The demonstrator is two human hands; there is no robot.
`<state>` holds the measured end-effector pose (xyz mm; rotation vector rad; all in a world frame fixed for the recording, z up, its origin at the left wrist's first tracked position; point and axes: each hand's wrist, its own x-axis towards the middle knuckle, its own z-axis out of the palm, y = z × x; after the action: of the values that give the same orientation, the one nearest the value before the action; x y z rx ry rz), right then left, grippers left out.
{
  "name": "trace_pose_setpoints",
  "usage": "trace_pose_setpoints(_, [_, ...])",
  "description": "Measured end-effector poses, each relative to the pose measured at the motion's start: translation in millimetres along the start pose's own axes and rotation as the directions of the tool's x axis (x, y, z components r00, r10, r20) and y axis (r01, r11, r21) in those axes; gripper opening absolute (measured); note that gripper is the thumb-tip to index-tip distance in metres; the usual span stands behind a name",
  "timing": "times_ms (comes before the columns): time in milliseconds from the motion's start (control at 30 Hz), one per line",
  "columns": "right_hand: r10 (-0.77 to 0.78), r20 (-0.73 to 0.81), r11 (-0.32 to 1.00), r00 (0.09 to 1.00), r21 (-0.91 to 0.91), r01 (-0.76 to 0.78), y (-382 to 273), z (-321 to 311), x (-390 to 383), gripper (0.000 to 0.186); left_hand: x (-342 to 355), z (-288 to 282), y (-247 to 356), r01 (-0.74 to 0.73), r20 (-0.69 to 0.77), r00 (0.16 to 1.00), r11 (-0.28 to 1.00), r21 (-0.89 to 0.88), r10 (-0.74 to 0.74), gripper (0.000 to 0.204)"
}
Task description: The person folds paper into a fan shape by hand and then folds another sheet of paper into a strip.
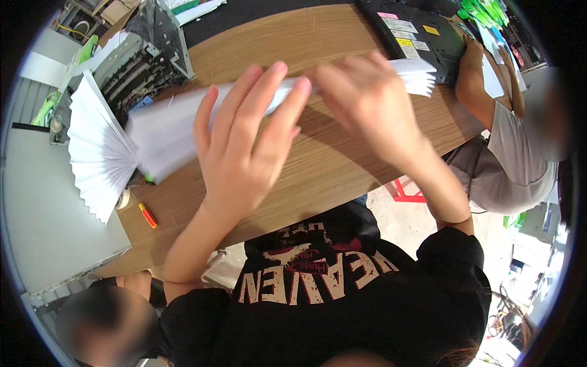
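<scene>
White paper stretches across the front of me above the wooden table. Its left end is a pleated paper fan, spread wide, and beside it a smoother white paper runs behind my left hand. That hand's fingers are stretched out and apart over the paper, blurred by motion. My right hand is closed, its fingers curled at the paper, with pleated paper sticking out past its far side. Whether the pieces are joined behind my hands I cannot tell.
An orange-red marker-like tool and a tape roll lie at the table's left. Behind is an opened machine. A black labelled panel sits at the far right. One person's arm works there; another person sits lower left.
</scene>
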<state>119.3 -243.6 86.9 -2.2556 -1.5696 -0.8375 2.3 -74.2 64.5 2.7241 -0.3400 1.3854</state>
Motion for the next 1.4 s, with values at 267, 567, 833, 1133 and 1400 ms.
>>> trace_pose_setpoints(267, [0.099, 0.043, 0.983, 0.994, 0.150, -0.105, -29.6, 58.1, -91.3, 0.028, -77.2, 43.4, -14.6, 0.040, 0.335, 0.941, 0.961, -0.273, 0.056, 0.025])
trace_pose_setpoints(567, [0.121, 0.111, 0.967, 0.986, 0.210, -0.143, 6.8, 38.4, -121.4, 0.034, -79.9, 33.6, -20.4, 0.050, 0.468, 0.879, 0.958, -0.281, 0.092, 0.034])
trace_pose_setpoints(833, [0.172, 0.210, 0.896, 0.962, 0.371, -0.242, 26.3, 40.0, -107.5, 0.020, -77.6, 39.5, -34.5, 0.172, 0.409, 0.912, 0.898, -0.404, 0.009, 0.025])
trace_pose_setpoints(1133, [0.317, 0.429, 0.732, 0.846, 0.456, -0.506, 37.4, 45.0, -88.8, 0.013, -51.9, 43.1, -43.8, 0.649, 0.749, 0.612, 0.702, -0.292, -0.254, 0.011])
trace_pose_setpoints(1400, [0.360, 0.526, 0.600, 0.771, 0.502, -0.623, 40.3, 45.2, -88.8, 0.012, -41.7, 47.6, -53.5, 0.648, 0.829, 0.529, 0.717, -0.257, -0.182, 0.013])
